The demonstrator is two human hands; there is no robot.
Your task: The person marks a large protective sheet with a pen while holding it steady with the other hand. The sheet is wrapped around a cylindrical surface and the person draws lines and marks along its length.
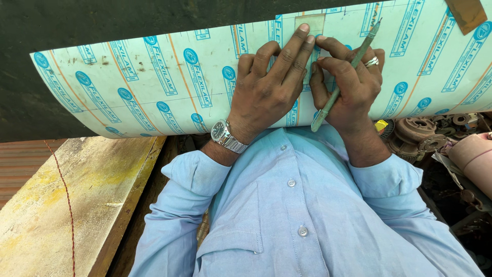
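Both hands press on the thin, bendy, likely slippery laminate sheet: left hand flat and open-fingered, right hand gripping a green pencil, steadying a small template.

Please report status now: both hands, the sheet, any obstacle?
Left hand flat on the laminate sheet, fingers pressing a small template. Right hand holds a green pencil. No obstacle visible.

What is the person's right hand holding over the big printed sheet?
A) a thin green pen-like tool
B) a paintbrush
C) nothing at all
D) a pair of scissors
A: the right hand grips a thin green pen-like tool slanted across its fingers, while the left hand presses flat on the curved printed sheet.
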